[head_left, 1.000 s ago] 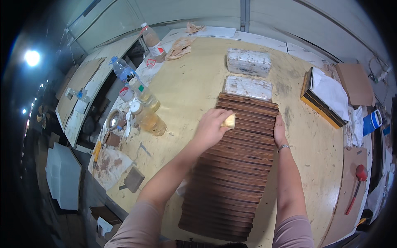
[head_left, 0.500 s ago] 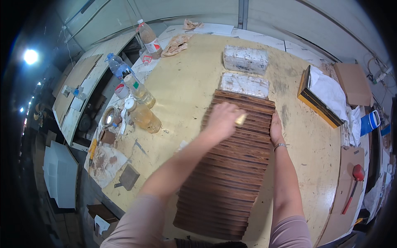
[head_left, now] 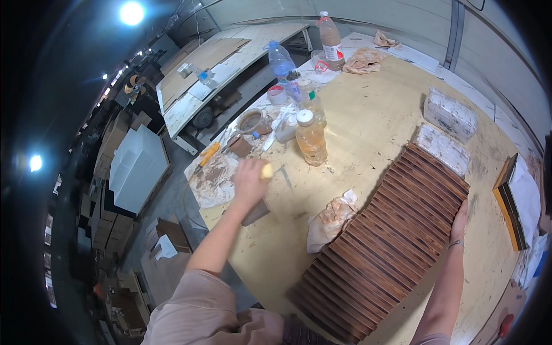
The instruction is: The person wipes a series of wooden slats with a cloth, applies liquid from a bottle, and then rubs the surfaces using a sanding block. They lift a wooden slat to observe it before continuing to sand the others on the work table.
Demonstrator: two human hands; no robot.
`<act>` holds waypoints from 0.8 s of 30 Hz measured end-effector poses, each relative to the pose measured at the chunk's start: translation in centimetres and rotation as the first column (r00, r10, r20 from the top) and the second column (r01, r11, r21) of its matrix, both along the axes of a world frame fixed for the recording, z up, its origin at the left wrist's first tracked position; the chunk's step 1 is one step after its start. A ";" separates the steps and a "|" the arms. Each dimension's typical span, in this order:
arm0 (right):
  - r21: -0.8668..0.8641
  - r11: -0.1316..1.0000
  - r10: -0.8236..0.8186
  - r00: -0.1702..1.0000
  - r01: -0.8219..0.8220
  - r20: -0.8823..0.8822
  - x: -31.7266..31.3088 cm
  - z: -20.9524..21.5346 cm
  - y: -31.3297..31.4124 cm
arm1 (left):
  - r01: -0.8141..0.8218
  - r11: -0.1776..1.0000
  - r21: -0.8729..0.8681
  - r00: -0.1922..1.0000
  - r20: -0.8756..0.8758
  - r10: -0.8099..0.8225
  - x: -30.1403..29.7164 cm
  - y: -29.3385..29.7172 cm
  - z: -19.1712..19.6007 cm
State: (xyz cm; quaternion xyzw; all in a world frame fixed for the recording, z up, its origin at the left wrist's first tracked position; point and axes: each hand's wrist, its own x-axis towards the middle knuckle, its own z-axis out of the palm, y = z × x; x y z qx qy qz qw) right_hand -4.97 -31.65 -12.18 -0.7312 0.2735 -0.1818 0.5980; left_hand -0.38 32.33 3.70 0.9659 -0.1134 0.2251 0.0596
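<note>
My left hand [head_left: 248, 183] is closed round a small yellow block [head_left: 266, 171], perhaps sponge; it hovers over the table's left side, by a stained white cloth [head_left: 215, 183]. Beneath that hand sits a dark flat block [head_left: 256, 213], partly hidden. A dark brown slatted wooden panel [head_left: 391, 241] with many parallel ridges lies at a slant in front of me. Against its far right edge rests my right hand [head_left: 458, 223], fingers stretched along the side, partly hidden by the panel. A crumpled stained rag [head_left: 332, 223] touches or nearly touches the panel's left edge.
Two wrapped whitish blocks [head_left: 441, 148] stand beyond the panel's far end. Several bottles, including one of amber liquid [head_left: 311, 141], stand at the left edge near a yellow-handled tool [head_left: 208, 154]. A black and yellow box [head_left: 509, 201] lies at the right.
My left hand has left the panel's ridges and moved left with the yellow block. The view has turned left, uncovering the rag. My right hand stays at the panel's edge.
</note>
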 end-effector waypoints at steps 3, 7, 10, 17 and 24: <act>0.008 1.000 -0.011 1.000 0.011 0.000 -0.3 0.1 0.0 | -0.104 0.987 0.118 0.994 -0.014 0.107 0.4 2.9 0.0; 0.006 1.000 -0.027 1.000 0.027 0.006 -0.8 0.0 -0.2 | 0.193 0.949 -0.248 0.965 -0.127 -0.229 -2.5 -3.7 -0.5; 0.035 0.999 -0.034 0.999 0.033 0.029 -0.9 0.4 0.0 | 0.523 0.841 -0.141 0.811 -0.220 -0.541 -4.5 -10.1 -2.4; -0.124 0.987 -0.083 0.989 0.099 0.124 -0.4 1.0 2.0 | 0.420 0.758 -0.499 0.793 -0.203 -0.574 2.8 -17.8 -4.0; 0.119 0.988 -0.122 0.973 0.100 0.198 0.1 1.0 3.3 | 0.880 0.390 -0.272 0.428 0.096 -0.899 2.8 -44.0 -3.4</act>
